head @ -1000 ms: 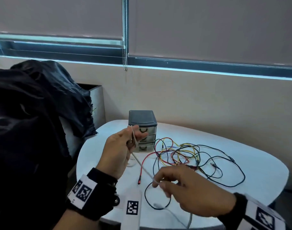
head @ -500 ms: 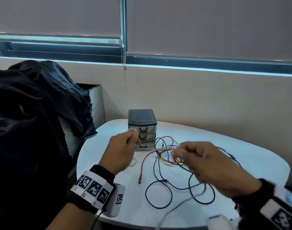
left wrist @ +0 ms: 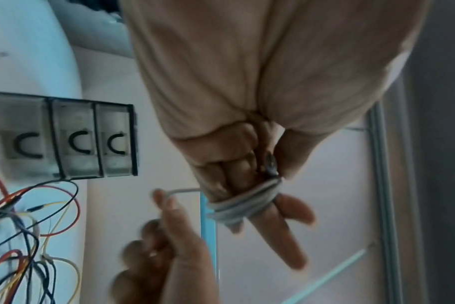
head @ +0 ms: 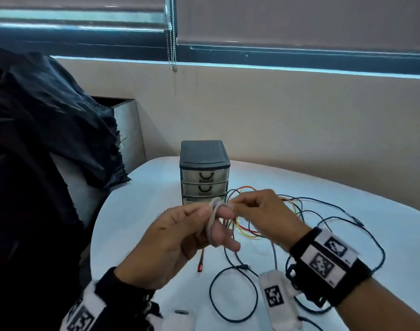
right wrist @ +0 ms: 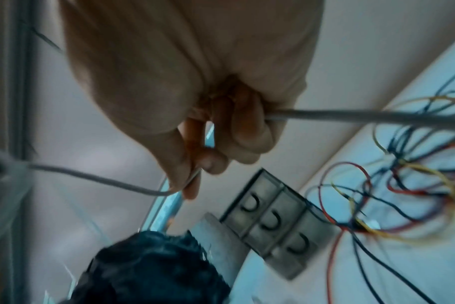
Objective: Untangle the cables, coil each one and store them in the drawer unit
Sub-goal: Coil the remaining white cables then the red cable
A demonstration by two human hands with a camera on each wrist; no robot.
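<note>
Left hand holds grey cable, several turns wound round two extended fingers, thumb pinning the end. Right hand pinches free run, feeding the next turn. Advice: keep light tension, lay turns side by side, don't snag tangle on bench. Count: one drawer unit, three drawers shut; loose cable count unclear.

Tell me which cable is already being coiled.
The grey cable: it alone is wound around the left hand's fingers, fed by the right hand. The coloured wires lie loose on the table.
</note>
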